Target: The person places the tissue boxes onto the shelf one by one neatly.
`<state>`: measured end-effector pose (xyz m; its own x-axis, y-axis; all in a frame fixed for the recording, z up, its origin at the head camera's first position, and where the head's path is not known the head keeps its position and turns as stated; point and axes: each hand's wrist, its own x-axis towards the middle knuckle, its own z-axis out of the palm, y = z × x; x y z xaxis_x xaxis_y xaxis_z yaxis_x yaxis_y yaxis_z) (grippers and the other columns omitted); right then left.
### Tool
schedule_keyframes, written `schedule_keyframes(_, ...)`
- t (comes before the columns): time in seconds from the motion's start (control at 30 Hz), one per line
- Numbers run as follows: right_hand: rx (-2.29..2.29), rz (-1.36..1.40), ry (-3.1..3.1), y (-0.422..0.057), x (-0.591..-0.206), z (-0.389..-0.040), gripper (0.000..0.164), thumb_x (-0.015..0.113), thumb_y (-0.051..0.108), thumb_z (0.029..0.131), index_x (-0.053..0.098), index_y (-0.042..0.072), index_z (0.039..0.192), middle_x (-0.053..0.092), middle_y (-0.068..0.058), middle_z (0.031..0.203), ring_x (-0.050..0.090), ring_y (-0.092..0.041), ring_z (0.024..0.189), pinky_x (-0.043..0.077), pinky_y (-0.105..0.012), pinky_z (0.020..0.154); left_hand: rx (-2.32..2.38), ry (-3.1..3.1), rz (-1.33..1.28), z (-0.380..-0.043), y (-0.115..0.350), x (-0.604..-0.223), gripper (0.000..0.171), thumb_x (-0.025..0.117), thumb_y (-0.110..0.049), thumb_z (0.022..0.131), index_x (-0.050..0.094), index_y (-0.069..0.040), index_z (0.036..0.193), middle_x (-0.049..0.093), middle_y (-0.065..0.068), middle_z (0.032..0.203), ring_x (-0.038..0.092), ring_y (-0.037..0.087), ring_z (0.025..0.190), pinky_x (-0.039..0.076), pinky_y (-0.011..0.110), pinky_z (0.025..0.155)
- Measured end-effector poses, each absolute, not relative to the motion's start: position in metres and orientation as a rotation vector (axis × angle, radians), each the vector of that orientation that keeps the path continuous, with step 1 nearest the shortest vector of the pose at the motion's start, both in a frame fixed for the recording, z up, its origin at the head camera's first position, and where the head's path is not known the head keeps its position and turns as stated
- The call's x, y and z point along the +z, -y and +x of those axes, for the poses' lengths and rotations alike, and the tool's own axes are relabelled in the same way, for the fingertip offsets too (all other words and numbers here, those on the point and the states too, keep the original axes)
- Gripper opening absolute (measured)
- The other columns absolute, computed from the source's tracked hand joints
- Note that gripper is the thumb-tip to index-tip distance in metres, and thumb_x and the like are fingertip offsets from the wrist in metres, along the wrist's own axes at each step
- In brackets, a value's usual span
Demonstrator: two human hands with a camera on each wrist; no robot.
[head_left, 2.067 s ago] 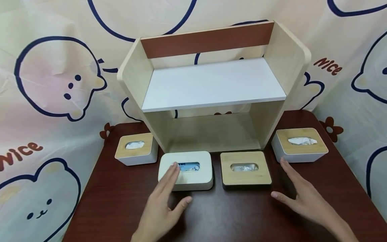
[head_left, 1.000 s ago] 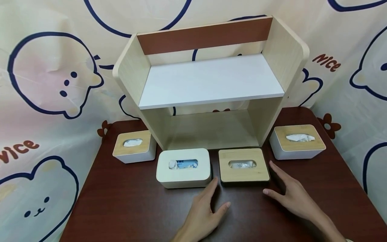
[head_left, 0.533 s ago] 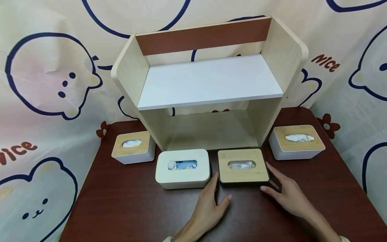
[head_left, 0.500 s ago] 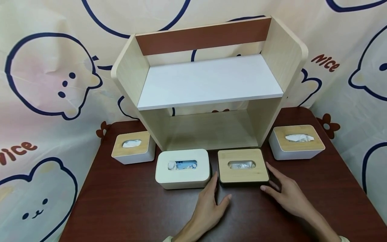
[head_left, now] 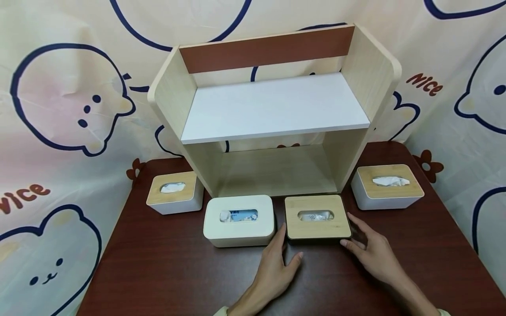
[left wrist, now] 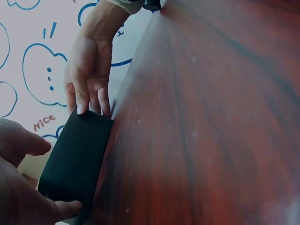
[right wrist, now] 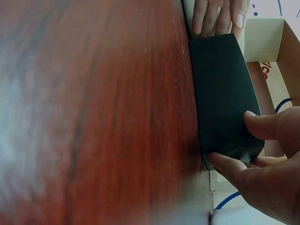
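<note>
Hands are set on the two short ends of the dark box (head_left: 317, 218) with the wooden lid. This box sits right in front of the wooden shelf (head_left: 272, 109), a little to the right of its middle, on the brown table (head_left: 158, 272).

The left hand (head_left: 276, 267) is placed at the box's left end, in the gap between it and the white box (head_left: 239, 220). Its fingers are straight and lie along the dark side, and the thumb is spread out toward the front. The right hand (head_left: 371, 252) is placed at the right end, with its fingers laid on that end and the thumb tip at the front corner. In the wrist views, fingertips are seen pressed on the black wall at both ends. Nothing is wrapped or pinched; the box is only touched from both sides.

The box's long side runs left to right, the same way as the shelf. Both hands are equally near it. The box is not lifted; it rests flat on the table.

Two more boxes with wooden lids are seen, one left (head_left: 174, 198) of the shelf and one right (head_left: 388, 186) of it.
</note>
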<state>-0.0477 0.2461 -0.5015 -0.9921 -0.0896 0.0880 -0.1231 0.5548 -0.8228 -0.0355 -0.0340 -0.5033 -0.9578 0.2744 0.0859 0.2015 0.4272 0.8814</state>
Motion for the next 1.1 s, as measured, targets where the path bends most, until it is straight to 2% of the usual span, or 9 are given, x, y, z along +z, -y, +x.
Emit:
schedule_keyframes(0.1,1.447,0.163,2.745,-0.245,-0.502,-0.047,0.08,0.084,0.003,0.091,0.046,0.004,0.162,0.055,-0.033,0.155,0.062,-0.036,0.13,0.063,-0.024,0.089,1.664,-2.53,0.441,-0.036,0.033,-0.504,0.082,0.074,-0.009,0.101,0.027,0.011,0.164,0.033,0.032,0.169,0.04,0.04,0.155,0.051,0.042,0.116)
schedule_keyframes(0.37,1.45,0.109,2.723,-0.243,-0.495,-0.048,0.079,0.084,-0.002,0.089,0.05,0.004,0.16,0.058,-0.032,0.152,0.061,-0.04,0.132,0.06,-0.014,0.089,1.724,-2.509,0.457,-0.036,0.033,-0.505,0.083,0.075,-0.008,0.099,0.027,0.012,0.164,0.033,0.033,0.169,0.04,0.04,0.155,0.051,0.044,0.116)
schedule_keyframes(0.43,1.463,0.105,2.703,-0.243,-0.493,-0.048,0.079,0.084,-0.003,0.089,0.05,0.006,0.16,0.058,-0.031,0.153,0.061,-0.034,0.133,0.059,-0.013,0.09,1.724,-2.529,0.473,-0.036,0.033,-0.504,0.083,0.076,-0.008,0.099,0.028,0.012,0.164,0.034,0.033,0.169,0.041,0.041,0.155,0.051,0.044,0.116)
schedule_keyframes(0.5,1.486,0.106,2.678,-0.244,-0.491,-0.049,0.08,0.083,-0.004,0.089,0.05,0.008,0.161,0.057,-0.031,0.154,0.063,-0.017,0.133,0.058,-0.011,0.09,1.708,-2.563,0.489,-0.036,0.032,-0.501,0.083,0.077,-0.008,0.098,0.028,0.012,0.163,0.036,0.033,0.168,0.042,0.041,0.154,0.052,0.045,0.115)
schedule_keyframes(0.6,1.521,0.124,2.636,-0.245,-0.489,-0.05,0.081,0.083,-0.006,0.089,0.05,0.01,0.161,0.056,-0.03,0.155,0.056,0.011,0.128,0.057,-0.01,0.09,1.637,-2.643,0.494,-0.036,0.029,-0.495,0.084,0.078,-0.011,0.098,0.029,0.011,0.164,0.038,0.031,0.167,0.043,0.041,0.154,0.049,0.049,0.118)
schedule_keyframes(0.67,1.537,0.141,2.613,-0.246,-0.487,-0.052,0.081,0.082,-0.006,0.089,0.049,0.009,0.161,0.056,-0.03,0.155,0.049,0.021,0.124,0.057,-0.009,0.09,1.582,-2.693,0.486,-0.036,0.027,-0.49,0.085,0.078,-0.013,0.098,0.029,0.011,0.164,0.039,0.031,0.167,0.043,0.041,0.154,0.047,0.053,0.12)
schedule_keyframes(0.8,1.572,0.169,2.571,-0.247,-0.484,-0.057,0.078,0.081,-0.007,0.09,0.049,0.005,0.16,0.057,-0.032,0.152,0.05,0.022,0.122,0.057,-0.008,0.09,1.524,-2.735,0.454,-0.04,0.023,-0.481,0.086,0.077,-0.018,0.1,0.028,0.01,0.165,0.038,0.031,0.168,0.041,0.041,0.156,0.043,0.058,0.123)
schedule_keyframes(1.1,1.585,0.194,2.539,-0.25,-0.479,-0.075,0.073,0.079,-0.007,0.092,0.05,0.001,0.159,0.055,-0.033,0.154,0.05,0.023,0.123,0.057,-0.008,0.088,1.641,-2.71,0.414,-0.053,0.01,-0.473,0.086,0.074,-0.016,0.101,0.024,0.006,0.167,0.03,0.027,0.173,0.031,0.036,0.162,0.037,0.058,0.127)
